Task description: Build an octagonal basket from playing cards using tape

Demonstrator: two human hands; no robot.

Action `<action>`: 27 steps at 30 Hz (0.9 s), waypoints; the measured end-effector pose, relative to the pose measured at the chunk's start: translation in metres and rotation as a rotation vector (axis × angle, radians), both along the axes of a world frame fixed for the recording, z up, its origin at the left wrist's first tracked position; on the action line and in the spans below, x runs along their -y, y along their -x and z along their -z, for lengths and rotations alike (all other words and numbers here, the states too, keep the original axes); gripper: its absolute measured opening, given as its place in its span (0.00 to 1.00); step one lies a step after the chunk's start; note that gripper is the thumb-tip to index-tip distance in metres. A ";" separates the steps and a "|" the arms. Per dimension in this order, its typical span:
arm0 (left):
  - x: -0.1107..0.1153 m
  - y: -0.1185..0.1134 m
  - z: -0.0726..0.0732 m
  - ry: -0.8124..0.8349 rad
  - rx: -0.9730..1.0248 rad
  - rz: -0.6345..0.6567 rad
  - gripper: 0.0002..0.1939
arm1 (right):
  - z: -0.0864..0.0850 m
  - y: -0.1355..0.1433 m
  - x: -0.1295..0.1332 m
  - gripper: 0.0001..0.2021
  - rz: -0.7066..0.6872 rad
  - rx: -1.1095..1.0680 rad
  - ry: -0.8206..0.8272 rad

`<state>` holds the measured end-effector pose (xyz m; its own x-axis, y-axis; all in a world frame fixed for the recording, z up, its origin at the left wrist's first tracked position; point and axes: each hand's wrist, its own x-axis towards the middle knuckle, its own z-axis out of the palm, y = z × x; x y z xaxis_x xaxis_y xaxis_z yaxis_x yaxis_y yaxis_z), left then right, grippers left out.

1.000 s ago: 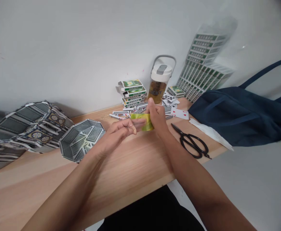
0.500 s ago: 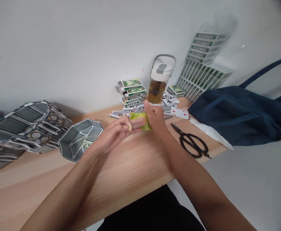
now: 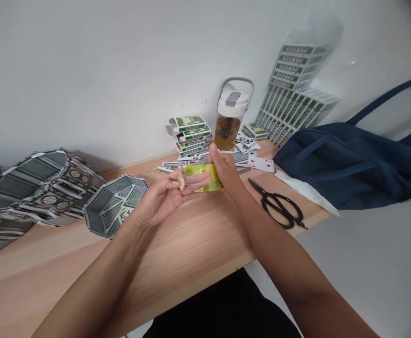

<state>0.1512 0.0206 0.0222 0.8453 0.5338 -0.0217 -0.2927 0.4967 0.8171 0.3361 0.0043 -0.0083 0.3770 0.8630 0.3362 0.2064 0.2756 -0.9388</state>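
Observation:
A clear, yellow-green plastic wrapper [image 3: 212, 182] is stretched between my two hands above the table's middle. My right hand [image 3: 225, 170] is closed on its right end, thumb pointing up. At its left end, my left hand [image 3: 166, 195] has thumb and index finger pinched together at the wrapper's edge, while the other fingers extend behind the see-through film. Behind the hands lie loose playing cards [image 3: 260, 163], some face up. A stack of green and white card boxes [image 3: 191, 123] stands at the back, the top one with its flap raised.
Black scissors [image 3: 279, 206] and a white tissue [image 3: 306, 192] lie at the right, beside a dark blue bag [image 3: 349, 164]. A bottle of brown drink [image 3: 228, 122] stands behind. Wrapped card boxes [image 3: 293, 103] are piled back right. An octagonal tray [image 3: 115, 206] and patterned basket [image 3: 50, 188] sit left.
My left hand has shifted slightly left and turned more palm up, and more of the wrapper now shows between the hands. The camera view has moved a little.

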 end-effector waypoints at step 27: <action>0.002 -0.002 0.004 -0.160 -0.005 0.075 0.07 | 0.000 -0.010 -0.001 0.32 0.085 0.070 -0.040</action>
